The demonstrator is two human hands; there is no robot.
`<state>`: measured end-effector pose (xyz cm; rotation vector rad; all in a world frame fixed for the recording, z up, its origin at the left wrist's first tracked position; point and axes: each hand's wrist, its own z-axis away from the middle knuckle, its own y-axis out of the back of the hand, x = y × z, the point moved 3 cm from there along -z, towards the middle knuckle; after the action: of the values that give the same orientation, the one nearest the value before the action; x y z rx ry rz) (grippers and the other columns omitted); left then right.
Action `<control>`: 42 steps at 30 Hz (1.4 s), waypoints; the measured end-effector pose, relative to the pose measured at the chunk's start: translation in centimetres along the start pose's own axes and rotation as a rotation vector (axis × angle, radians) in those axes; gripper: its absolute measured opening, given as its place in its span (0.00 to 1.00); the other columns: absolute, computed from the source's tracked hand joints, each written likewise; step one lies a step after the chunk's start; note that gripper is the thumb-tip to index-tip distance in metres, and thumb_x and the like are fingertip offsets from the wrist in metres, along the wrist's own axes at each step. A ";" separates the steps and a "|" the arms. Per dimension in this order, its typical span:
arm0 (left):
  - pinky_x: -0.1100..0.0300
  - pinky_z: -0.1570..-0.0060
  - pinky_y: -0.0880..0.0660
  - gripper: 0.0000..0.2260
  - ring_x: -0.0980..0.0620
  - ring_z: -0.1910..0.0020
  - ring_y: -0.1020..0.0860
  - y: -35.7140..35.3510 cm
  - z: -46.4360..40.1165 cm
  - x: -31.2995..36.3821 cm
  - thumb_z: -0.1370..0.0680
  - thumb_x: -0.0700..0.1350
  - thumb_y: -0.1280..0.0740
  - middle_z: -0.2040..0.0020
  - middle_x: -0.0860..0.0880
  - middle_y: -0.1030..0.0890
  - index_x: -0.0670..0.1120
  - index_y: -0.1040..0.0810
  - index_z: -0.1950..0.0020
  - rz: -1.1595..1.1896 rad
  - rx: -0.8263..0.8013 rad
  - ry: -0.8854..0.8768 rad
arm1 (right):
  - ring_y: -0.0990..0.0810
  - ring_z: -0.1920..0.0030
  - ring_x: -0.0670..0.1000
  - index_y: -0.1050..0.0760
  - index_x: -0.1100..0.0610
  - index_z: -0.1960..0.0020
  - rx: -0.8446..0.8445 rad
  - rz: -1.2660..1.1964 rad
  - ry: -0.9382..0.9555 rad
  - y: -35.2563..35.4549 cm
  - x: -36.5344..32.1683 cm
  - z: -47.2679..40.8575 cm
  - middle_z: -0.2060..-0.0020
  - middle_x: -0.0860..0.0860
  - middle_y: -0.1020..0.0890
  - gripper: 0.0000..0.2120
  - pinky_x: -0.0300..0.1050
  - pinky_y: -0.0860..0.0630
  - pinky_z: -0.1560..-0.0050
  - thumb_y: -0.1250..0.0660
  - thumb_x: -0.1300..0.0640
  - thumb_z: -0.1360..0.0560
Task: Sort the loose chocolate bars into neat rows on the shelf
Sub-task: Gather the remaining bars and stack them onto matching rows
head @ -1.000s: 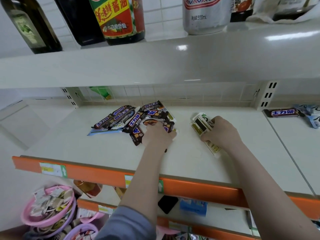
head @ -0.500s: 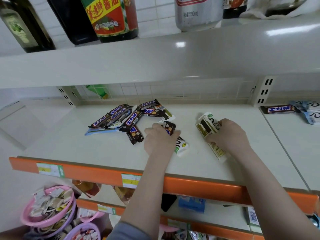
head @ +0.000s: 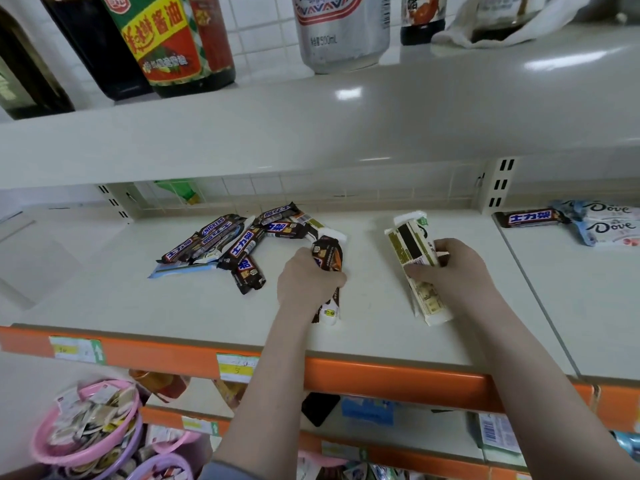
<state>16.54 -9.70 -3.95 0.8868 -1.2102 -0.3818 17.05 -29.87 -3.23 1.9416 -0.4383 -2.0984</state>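
I see both hands gripping bars on the shelf [head: 138,306].
Left hand [head: 306,280] clutches a brown bar [head: 327,254]; right hand [head: 457,268] grips the cream bars [head: 412,251]; the loose pile [head: 235,244] lies left.

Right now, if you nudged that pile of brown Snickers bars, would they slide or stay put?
Probably slide: the pile of Snickers bars has glossy wrappers on a smooth, shiny shelf. They overlap loosely at odd angles, so a push would likely scatter them rather than move them together. Flat and slim, they seem unlikely to roll.
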 end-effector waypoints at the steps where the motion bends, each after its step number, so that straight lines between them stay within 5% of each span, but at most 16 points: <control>1: 0.58 0.61 0.31 0.15 0.46 0.55 0.23 0.1 0.2 0.0 0.31 0.45 0.30 0.56 0.47 0.23 0.42 0.29 0.48 0.092 0.026 -0.013 | 0.20 0.62 0.50 0.27 0.57 0.43 -0.009 -0.061 0.007 0.2 0.0 0.3 0.58 0.52 0.20 0.16 0.44 0.24 0.59 0.30 0.61 0.30; 7: 0.46 0.51 0.22 0.09 0.41 0.54 0.19 0.7 2.1 0.5 0.32 0.39 0.30 0.58 0.44 0.20 0.45 0.27 0.54 0.629 0.036 -0.027 | 0.19 0.60 0.55 0.23 0.55 0.51 -0.034 -0.345 0.042 0.8 -0.6 2.9 0.58 0.56 0.18 0.07 0.50 0.22 0.56 0.33 0.63 0.28; 11: 0.66 0.72 0.24 0.05 0.55 0.73 0.21 0.8 4.4 0.9 0.29 0.36 0.31 0.67 0.47 0.21 0.44 0.25 0.59 0.874 -0.049 0.010 | 0.20 0.66 0.49 0.23 0.51 0.56 0.017 -0.427 0.041 1.4 -0.6 5.4 0.62 0.52 0.18 0.07 0.39 0.22 0.67 0.33 0.63 0.27; 13: 0.65 0.71 0.24 0.05 0.54 0.72 0.20 0.7 5.8 1.0 0.28 0.35 0.31 0.69 0.48 0.20 0.44 0.23 0.60 0.954 -0.105 0.028 | 0.19 0.66 0.49 0.22 0.52 0.56 0.045 -0.436 0.044 1.8 -0.3 6.9 0.63 0.51 0.18 0.06 0.36 0.22 0.71 0.33 0.62 0.27; 17: 0.49 0.56 0.21 0.02 0.43 0.64 0.19 -0.4 9.1 0.6 0.29 0.35 0.32 0.64 0.40 0.18 0.41 0.20 0.58 1.007 -0.279 0.048 | 0.17 0.67 0.49 0.21 0.55 0.53 0.071 -0.448 0.013 2.4 0.7 10.5 0.63 0.52 0.16 0.04 0.40 0.20 0.69 0.32 0.61 0.27; 21: 0.60 0.70 0.23 0.05 0.48 0.74 0.21 -2.0 12.8 0.7 0.27 0.32 0.36 0.70 0.44 0.20 0.41 0.23 0.59 1.085 -0.396 0.091 | 0.18 0.61 0.58 0.20 0.59 0.51 0.094 -0.484 -0.008 3.2 1.6 13.6 0.59 0.59 0.16 0.06 0.51 0.21 0.59 0.32 0.62 0.28; 27: 0.59 0.66 0.27 0.06 0.48 0.70 0.26 -5.2 16.6 1.9 0.31 0.38 0.37 0.65 0.45 0.26 0.42 0.28 0.54 1.218 -0.521 0.281 | 0.19 0.66 0.53 0.20 0.59 0.50 0.084 -0.508 0.024 7.0 2.5 16.2 0.61 0.58 0.16 0.07 0.41 0.22 0.67 0.31 0.62 0.28; 33: 0.60 0.65 0.24 0.05 0.48 0.68 0.23 -9.0 19.9 7.4 0.24 0.41 0.36 0.64 0.44 0.22 0.40 0.25 0.52 1.246 -0.511 0.308 | 0.17 0.64 0.54 0.19 0.56 0.55 0.017 -0.528 0.066 12.6 4.7 16.0 0.62 0.55 0.15 0.06 0.43 0.21 0.63 0.31 0.63 0.29; 42: 0.55 0.61 0.20 0.24 0.42 0.50 0.18 -22.1 25.6 21.6 0.28 0.50 0.29 0.47 0.39 0.18 0.38 0.26 0.37 1.301 -0.465 0.178 | 0.16 0.63 0.57 0.20 0.60 0.50 -0.006 -0.543 0.049 29.5 12.3 11.7 0.60 0.59 0.15 0.08 0.48 0.19 0.62 0.31 0.64 0.29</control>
<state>4.69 -48.02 -4.76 -0.3433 -1.2169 0.4576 3.81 -61.15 -2.49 2.2955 0.1281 -2.3360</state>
